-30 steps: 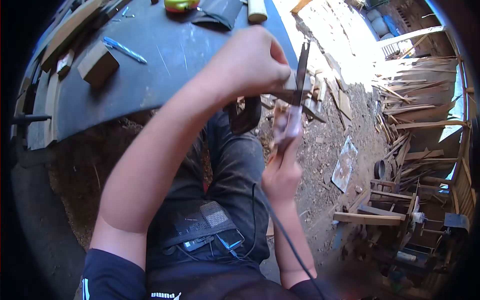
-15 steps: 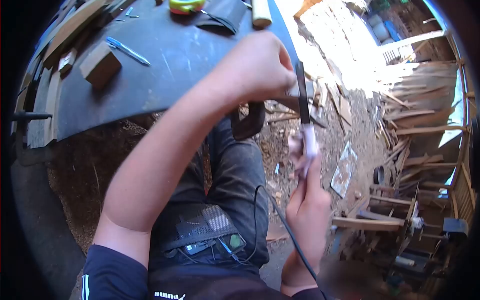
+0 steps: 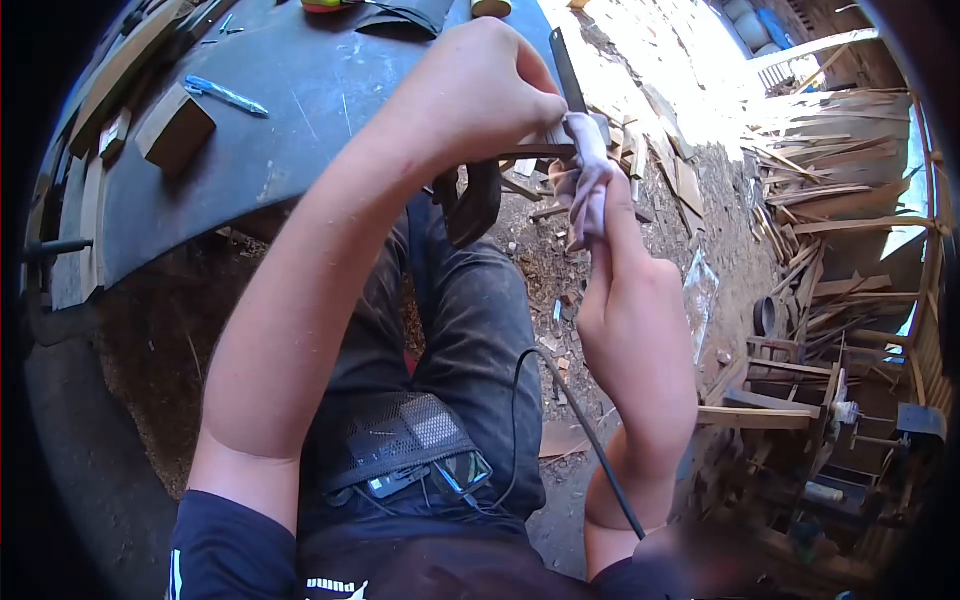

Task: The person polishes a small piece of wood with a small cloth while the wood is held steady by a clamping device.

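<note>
My right hand [image 3: 622, 215] is closed around a pale cloth [image 3: 592, 180] wrapped over the lower end of a dark flat blade [image 3: 567, 72]. The blade points up and away, with a small hole near its far tip. Beside it, my left hand [image 3: 495, 85] is bent over the table's edge, thumb and fingers pinched together right by the cloth. What the left fingers hold is hidden by the hand. Under the left wrist, a dark metal clamp [image 3: 474, 205] hangs at the table edge, and a thin brown strip [image 3: 538, 151] sticks out near it.
On the dark table [image 3: 310, 150] lie a wooden block [image 3: 174, 130], a blue pen [image 3: 228, 96] and a dark sheet [image 3: 405, 15]. Another clamp [image 3: 60, 248] grips the left side. Wood scraps [image 3: 840, 225] litter the ground at right. A cable [image 3: 580, 410] crosses my lap.
My right hand has moved up and forward with the blade and cloth, up close beside my left hand. The left hand stays pinched at the table edge. The view has shifted slightly.
</note>
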{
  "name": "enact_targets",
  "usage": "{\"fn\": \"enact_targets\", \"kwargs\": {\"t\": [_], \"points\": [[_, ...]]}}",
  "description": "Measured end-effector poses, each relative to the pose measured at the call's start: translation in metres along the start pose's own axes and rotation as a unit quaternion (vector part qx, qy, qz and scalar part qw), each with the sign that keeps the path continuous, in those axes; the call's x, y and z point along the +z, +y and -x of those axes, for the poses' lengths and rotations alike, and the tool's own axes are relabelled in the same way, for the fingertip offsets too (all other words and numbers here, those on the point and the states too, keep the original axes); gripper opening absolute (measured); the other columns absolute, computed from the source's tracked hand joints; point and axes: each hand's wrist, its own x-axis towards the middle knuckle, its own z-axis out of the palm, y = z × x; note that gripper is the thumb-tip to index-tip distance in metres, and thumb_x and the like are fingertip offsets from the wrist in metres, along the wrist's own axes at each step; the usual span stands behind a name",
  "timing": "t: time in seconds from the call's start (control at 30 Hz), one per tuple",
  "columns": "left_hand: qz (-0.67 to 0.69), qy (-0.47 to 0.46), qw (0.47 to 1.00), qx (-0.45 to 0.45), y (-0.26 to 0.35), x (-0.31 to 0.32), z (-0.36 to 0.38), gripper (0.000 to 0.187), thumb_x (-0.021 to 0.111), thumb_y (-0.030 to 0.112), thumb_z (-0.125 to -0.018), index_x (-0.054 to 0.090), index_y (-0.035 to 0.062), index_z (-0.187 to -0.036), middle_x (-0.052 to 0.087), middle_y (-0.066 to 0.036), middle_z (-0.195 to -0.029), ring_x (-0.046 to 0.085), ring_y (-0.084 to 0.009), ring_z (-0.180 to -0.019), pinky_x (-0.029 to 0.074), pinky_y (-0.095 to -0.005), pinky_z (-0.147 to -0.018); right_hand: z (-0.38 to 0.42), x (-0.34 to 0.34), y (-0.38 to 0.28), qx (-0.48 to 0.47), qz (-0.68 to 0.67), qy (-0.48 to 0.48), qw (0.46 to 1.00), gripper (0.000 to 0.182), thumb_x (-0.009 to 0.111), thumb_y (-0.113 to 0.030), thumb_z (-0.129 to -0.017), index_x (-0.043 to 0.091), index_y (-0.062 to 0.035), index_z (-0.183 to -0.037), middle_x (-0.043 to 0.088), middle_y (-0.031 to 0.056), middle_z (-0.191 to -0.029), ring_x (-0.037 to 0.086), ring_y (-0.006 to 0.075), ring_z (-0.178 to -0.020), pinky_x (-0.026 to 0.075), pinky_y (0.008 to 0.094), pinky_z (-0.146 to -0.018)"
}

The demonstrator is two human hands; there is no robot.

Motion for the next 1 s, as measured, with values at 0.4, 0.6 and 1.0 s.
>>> {"fn": "enact_targets", "kwargs": {"t": [0.4,0.6,1.0], "points": [[-0.006,0.002,1.000,0.009,0.001,-0.003,0.003,0.029,0.073,0.024,-0.080,0.078,-0.0039,-0.090,0.074,-0.012,-0.075,0.068,-0.0163,-0.069,0.053,-0.0300,-0.069,0.049,-0.030,0.033,0.053,-0.087,-0.051,0.993,0.054,0.047,0.004,-0.097,0.043,-0.0027,-0.151,0.068,0.0268,-0.083,0.072,0.0382,-0.071,0.051,0.0401,-0.060],[-0.013,0.021,0.999,0.020,-0.001,-0.002,0.001,0.029,0.074,0.024,-0.082,0.077,-0.0035,-0.091,0.075,-0.011,-0.080,0.070,-0.0156,-0.076,0.054,-0.0318,-0.075,0.050,-0.001,0.024,-0.039,-0.015,0.029,0.999,0.066,0.052,0.006,-0.090,0.035,0.0014,-0.154,0.067,0.0290,-0.079,0.070,0.0454,-0.073,0.052,0.0518,-0.063],[-0.038,0.087,0.995,0.006,0.006,0.002,0.003,0.031,0.069,0.028,-0.091,0.075,-0.0010,-0.101,0.069,-0.011,-0.075,0.065,-0.0164,-0.070,0.052,-0.0312,-0.067,0.039,-0.009,0.005,-0.012,-0.006,-0.001,1.000,0.065,0.051,0.002,-0.089,0.034,0.0032,-0.151,0.064,0.0297,-0.073,0.067,0.0470,-0.068,0.049,0.0564,-0.061]]}}
